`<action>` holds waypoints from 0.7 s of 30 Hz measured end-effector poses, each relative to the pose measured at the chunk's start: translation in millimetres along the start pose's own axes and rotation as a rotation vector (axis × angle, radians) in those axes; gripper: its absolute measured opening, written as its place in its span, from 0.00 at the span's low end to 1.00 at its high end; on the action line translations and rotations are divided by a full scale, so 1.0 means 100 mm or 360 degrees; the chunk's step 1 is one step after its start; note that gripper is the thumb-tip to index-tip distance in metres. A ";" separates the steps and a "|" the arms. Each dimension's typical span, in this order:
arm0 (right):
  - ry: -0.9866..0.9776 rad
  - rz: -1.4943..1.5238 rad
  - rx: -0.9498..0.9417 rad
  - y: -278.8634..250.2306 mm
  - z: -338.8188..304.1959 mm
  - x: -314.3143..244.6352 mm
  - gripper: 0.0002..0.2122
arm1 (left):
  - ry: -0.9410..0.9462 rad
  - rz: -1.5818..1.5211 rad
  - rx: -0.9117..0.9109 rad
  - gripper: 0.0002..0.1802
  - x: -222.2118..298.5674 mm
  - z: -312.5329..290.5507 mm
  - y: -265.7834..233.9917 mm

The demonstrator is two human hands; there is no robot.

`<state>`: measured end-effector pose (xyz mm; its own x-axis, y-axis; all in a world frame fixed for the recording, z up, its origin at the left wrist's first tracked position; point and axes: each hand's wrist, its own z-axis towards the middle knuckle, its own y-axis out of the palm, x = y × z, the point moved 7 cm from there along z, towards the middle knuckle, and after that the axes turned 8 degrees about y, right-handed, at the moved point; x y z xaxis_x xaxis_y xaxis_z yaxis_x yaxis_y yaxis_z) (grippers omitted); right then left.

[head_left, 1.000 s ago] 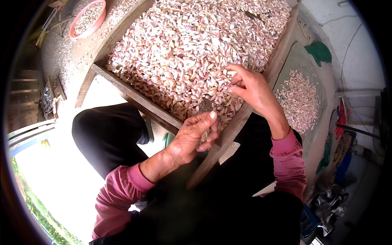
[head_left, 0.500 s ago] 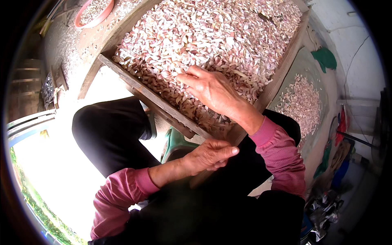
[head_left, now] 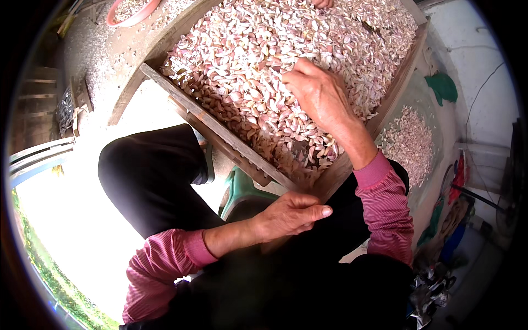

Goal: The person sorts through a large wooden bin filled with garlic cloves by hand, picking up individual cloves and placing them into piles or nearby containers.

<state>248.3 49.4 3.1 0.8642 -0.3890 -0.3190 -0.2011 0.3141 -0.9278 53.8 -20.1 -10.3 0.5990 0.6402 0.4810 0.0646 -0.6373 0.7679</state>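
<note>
A wooden tray is heaped with pinkish-white garlic cloves (head_left: 258, 60). Over the near right part of the heap is my right hand (head_left: 319, 91). Its fingers are bent down and drawn together at the cloves, and the fingertips are partly hidden. Above my lap, just outside the tray's near corner, my left hand (head_left: 286, 219) is closed, with the thumb lying along the curled fingers. Whatever it may hold is hidden in the palm. Near that corner the cloves lie thinner, with loose skins among them.
The tray's wooden rim (head_left: 214, 129) runs before my knees. Part of another person's hand (head_left: 323, 3) shows at the far edge. A pink basin (head_left: 144, 17) stands far left. More garlic pieces (head_left: 410, 143) lie in a pile at right. A green stool (head_left: 242, 190) is below the tray.
My right hand has moved farther away and to the right over the cloves. The other person's hand has come into view at the far edge. My left hand stays nearly still.
</note>
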 end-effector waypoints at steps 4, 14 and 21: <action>-0.0170 0.0153 -0.0351 0.26 -0.18 -0.30 0.06 | 0.0013 0.0060 0.0022 0.22 -0.01 0.03 -0.02; 0.0142 0.0017 -0.0023 -0.06 -0.01 0.33 0.13 | -0.0044 0.0040 0.0038 0.17 -0.12 0.02 -0.06; 0.0243 0.1137 -0.1151 0.44 -0.57 -0.59 0.17 | -0.0060 0.0066 0.0066 0.16 -0.18 0.10 -0.10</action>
<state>161.8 37.0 -30.2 0.3763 -0.4381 -0.8164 -0.9187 -0.0620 -0.3901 49.8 -29.7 -31.0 0.6313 0.5969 0.4953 0.0718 -0.6808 0.7290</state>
